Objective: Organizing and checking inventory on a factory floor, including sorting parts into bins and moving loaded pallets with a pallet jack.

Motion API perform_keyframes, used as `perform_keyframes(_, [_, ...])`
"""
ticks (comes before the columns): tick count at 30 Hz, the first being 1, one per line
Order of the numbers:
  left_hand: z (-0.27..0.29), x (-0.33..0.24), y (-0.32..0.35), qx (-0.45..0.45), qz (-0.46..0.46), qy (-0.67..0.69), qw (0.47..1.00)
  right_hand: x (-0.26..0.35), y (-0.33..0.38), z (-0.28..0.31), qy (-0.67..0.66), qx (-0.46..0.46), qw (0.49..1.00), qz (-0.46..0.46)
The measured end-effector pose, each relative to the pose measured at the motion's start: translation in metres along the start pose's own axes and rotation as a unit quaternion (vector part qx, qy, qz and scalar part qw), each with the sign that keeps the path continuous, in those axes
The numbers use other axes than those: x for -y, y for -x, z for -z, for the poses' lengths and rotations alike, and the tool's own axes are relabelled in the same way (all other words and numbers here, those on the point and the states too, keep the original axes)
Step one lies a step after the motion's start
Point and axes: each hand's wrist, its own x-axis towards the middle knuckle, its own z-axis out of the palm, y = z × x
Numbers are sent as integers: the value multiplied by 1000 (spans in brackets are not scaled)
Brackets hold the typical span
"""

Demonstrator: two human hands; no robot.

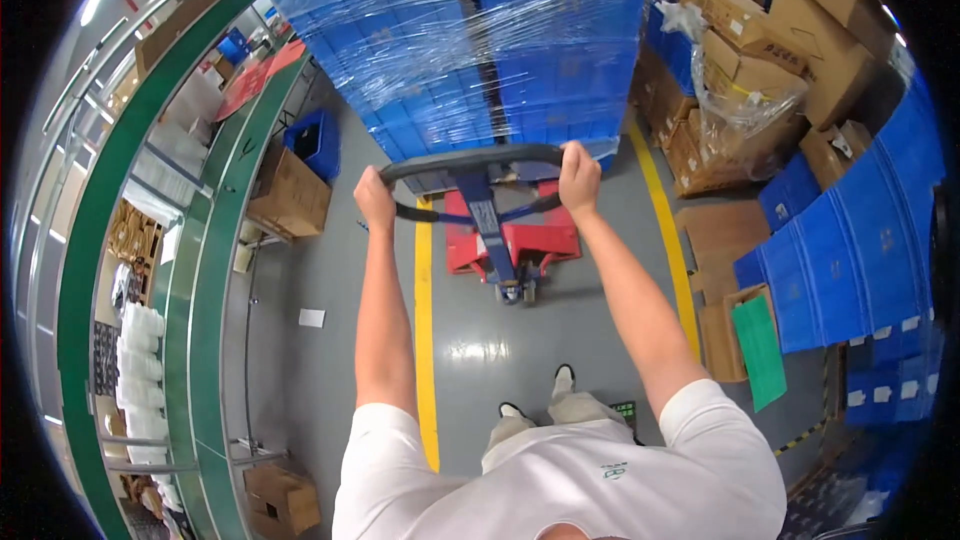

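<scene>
Both arms reach forward to the black looped handle point(470, 157) of a pallet jack. My left hand point(375, 200) is wrapped round the left end of the loop, and my right hand point(579, 180) grips the right end. From the handle a dark blue shaft point(488, 230) runs down to the red pallet jack body point(545, 242), with small wheels at its foot. Just beyond stands a tall load of blue plastic crates point(560, 60) bound in clear stretch wrap. The jack's forks are hidden under that load.
Yellow floor lines point(424, 340) run along both sides of the aisle. A long green-edged workbench point(222, 280) lines the left, with a cardboard box point(290, 190) and a blue bin point(313, 145) beside it. Stacked cartons point(745, 90) and blue panels point(850, 250) crowd the right.
</scene>
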Motion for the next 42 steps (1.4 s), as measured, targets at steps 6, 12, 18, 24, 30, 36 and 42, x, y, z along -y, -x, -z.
perform_keyframes(6, [4, -2, 35, 27, 24, 92, 995, -3, 26, 24, -63, 58, 991, -104])
perform_keyframes(12, [103, 11, 252, 196, 126, 60, 970, 35, 211, 126, 1, 240, 966, -100])
perform_keyframes(18, [121, 20, 386, 296, -78, -215, 927, 50, 318, 147, 170, 530, 831, -15])
perform_keyframes(24, [87, -61, 311, 524, 8, -178, 833, 87, 260, 94, 165, 687, 703, -81])
perform_keyframes(30, [77, -51, 318, 363, -22, -207, 908, 103, 232, 79, 218, 698, 672, -117])
perform_keyframes(36, [93, -11, 456, 592, 33, -209, 777, 56, 405, 111, 216, 754, 598, -166])
perform_keyframes(42, [86, -44, 291, 668, 15, -105, 736, 78, 260, 83, 197, 726, 646, -130])
